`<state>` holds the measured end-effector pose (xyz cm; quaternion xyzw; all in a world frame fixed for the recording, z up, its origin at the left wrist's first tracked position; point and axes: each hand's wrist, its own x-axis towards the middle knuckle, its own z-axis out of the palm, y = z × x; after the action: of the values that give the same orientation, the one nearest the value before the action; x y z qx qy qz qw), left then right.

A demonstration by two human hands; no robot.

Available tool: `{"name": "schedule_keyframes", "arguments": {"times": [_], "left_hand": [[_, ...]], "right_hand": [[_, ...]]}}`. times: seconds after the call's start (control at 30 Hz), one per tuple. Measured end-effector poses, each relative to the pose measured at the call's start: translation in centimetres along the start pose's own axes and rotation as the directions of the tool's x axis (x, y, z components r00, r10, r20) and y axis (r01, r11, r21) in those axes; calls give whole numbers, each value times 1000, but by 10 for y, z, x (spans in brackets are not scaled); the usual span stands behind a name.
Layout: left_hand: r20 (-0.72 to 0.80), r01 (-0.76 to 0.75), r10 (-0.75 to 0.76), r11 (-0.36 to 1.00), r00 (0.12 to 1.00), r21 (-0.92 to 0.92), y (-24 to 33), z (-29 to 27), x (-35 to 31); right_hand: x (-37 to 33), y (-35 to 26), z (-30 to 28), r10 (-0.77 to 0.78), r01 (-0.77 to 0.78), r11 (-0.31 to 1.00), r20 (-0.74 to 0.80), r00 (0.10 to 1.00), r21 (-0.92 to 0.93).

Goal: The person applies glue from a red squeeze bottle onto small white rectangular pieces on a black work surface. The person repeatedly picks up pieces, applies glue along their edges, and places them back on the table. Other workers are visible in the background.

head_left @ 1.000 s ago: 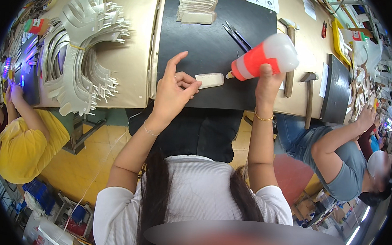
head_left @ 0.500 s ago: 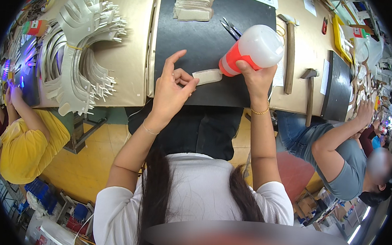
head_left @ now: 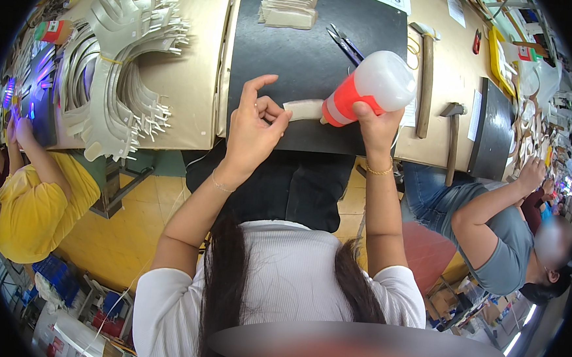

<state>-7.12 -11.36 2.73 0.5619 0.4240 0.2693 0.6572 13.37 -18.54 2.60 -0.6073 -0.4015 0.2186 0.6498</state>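
Note:
A short beige strip [head_left: 304,109] lies on the black board [head_left: 273,60] in front of me. My left hand [head_left: 257,128] pinches its left end between thumb and a finger, with the index finger raised. In my right hand [head_left: 379,130] is a squeeze bottle [head_left: 387,80], whitish with a red band. It is tilted, its nozzle pointing down and to the left at the strip's right end. The bottle hides part of that end, and I cannot tell whether the nozzle touches it.
A stack of similar strips [head_left: 290,8] and dark-handled snips [head_left: 346,45] lie farther back on the board. Bundled beige curved pieces [head_left: 112,70] fill the left. Two hammers [head_left: 426,82] lie at right. Co-workers sit on both sides, in a yellow shirt [head_left: 48,206] and a grey shirt [head_left: 495,237].
The bottle has moved slightly down and to the right in the picture, its nozzle now by the strip's near right edge. My left hand keeps its pinch on the strip.

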Motion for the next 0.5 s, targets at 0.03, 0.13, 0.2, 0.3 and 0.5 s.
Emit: {"name": "schedule_keyframes", "arguments": {"times": [0.03,0.13,0.2,0.3,0.5], "left_hand": [[0,3,-3,1000,1000,5,0,0,0],[7,5,-6,1000,1000,18,0,-1,1],[22,2,-3,999,1000,38,1,-1,3],[24,15,-17,998,1000,64,2,0,4],[11,25,-25,998,1000,49,4,1,4]], "right_hand": [[-1,2,-1,13,-13,1000,-9,1000,16],[2,6,-9,175,-125,911,-93,980,393],[4,7,-12,98,-39,957,-193,976,286],[2,5,-11,16,20,987,-222,975,160],[3,-2,4,-11,22,997,-131,991,81]]}}
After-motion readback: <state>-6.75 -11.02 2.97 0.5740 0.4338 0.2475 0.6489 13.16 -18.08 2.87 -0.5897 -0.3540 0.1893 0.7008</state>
